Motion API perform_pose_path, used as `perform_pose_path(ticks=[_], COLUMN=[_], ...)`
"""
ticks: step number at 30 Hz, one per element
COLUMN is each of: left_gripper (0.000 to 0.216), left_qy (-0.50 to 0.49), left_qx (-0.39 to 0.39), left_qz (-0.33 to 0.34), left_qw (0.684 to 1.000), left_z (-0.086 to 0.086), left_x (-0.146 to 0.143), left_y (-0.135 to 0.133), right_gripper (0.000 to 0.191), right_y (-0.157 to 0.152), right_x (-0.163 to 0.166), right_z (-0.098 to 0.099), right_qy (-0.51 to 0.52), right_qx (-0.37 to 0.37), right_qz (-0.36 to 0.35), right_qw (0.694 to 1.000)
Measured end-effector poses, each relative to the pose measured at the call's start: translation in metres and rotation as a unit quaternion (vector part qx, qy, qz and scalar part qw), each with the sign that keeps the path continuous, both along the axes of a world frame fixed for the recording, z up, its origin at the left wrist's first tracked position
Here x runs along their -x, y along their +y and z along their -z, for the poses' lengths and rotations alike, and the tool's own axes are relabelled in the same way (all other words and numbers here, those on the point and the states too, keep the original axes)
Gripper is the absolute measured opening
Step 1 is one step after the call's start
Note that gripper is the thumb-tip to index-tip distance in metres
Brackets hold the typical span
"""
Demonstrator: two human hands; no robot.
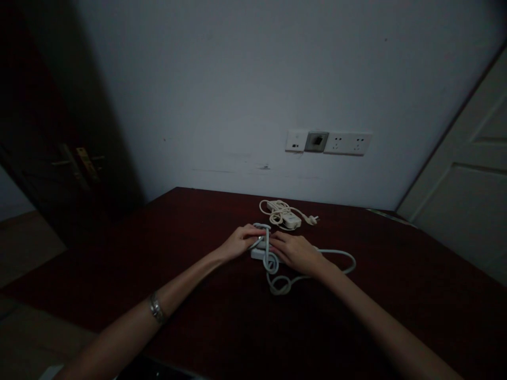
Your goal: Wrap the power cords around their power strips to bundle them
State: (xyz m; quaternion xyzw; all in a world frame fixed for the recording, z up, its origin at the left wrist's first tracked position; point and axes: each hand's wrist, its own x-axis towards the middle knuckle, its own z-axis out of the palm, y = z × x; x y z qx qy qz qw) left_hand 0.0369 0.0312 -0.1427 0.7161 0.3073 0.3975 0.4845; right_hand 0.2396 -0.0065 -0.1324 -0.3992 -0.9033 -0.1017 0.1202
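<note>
A white power strip lies on the dark red table, with its pale cable looped over it and curled in front of it. My left hand is closed at the strip's left side, its fingers on a loop of the cable. From the right, my right hand reaches over the strip, fingers bent and closed against the cable. The fingertips of both hands are close together, and dim light blurs exactly what they press on. Part of the strip is hidden under my right hand.
Behind my hands lies a second, cream power strip wrapped in its cord, with its plug at the right. The wall behind the table carries a row of sockets. Doors stand at both sides.
</note>
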Motion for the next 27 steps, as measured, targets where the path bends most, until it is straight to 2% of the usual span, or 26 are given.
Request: perform_pose_path(ticks=[3,6,9,13,18,22,24,27], left_gripper=[0.026,0.031,0.034,0.034,0.039,0.035,0.029,0.021], left_qy=[0.003,-0.018,-0.04,-0.06,-0.097,-0.134,-0.124,-0.055], left_qx=[-0.035,0.036,0.099,0.128,0.182,0.216,0.191,0.133], left_qz=[0.031,0.076,0.082,0.084,0.089,0.058,0.026,-0.044], left_qw=[0.999,0.996,0.991,0.986,0.974,0.965,0.973,0.989], left_z=[-0.001,0.001,0.006,0.01,0.009,0.007,0.005,0.003], left_x=[0.002,0.002,0.002,0.003,0.002,0.001,0.001,0.005], left_y=[0.0,0.001,0.002,0.003,0.001,0.0,0.002,0.009], right_gripper=[0.036,0.034,0.032,0.027,0.023,0.025,0.026,0.026], right_y=[0.001,0.003,0.008,0.017,0.018,0.011,0.009,0.008], right_x=[0.0,-0.002,-0.005,-0.009,-0.007,-0.001,0.002,0.004], right_z=[0.004,0.006,0.008,0.009,0.007,0.005,0.004,0.006], right_qy=[0.044,0.088,0.14,0.199,0.212,0.204,0.198,0.188], right_qx=[0.026,0.063,0.107,0.156,0.159,0.143,0.128,0.108], right_qz=[-0.011,-0.03,-0.043,-0.044,-0.053,-0.062,-0.05,-0.031], right_qw=[0.999,0.994,0.983,0.967,0.963,0.966,0.971,0.976])
